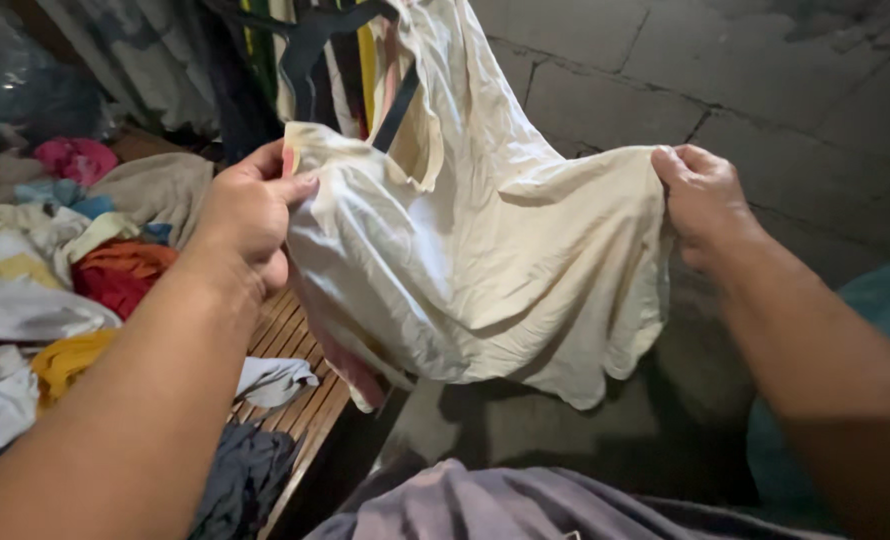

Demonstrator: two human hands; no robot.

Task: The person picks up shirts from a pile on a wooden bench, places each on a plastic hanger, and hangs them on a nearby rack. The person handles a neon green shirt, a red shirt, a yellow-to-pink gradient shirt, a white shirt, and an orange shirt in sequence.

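While the cream cloth (485, 260) is grasped by left hand (250, 215) and right hand (703, 200), both edges are best kept taut; sagging is avoided.

Both forearms outstretched, left grip (250, 210) and right grip (703, 195) pinched closed, raised, well apart.

Dim, warm light is falling from above and in front, brightening the cream cloth (475, 260) while the concrete floor (765, 90) is lying in gloom. Deep shadow is pooling beneath the cloth. The near forearms are blurring softly; edges are bending slightly.
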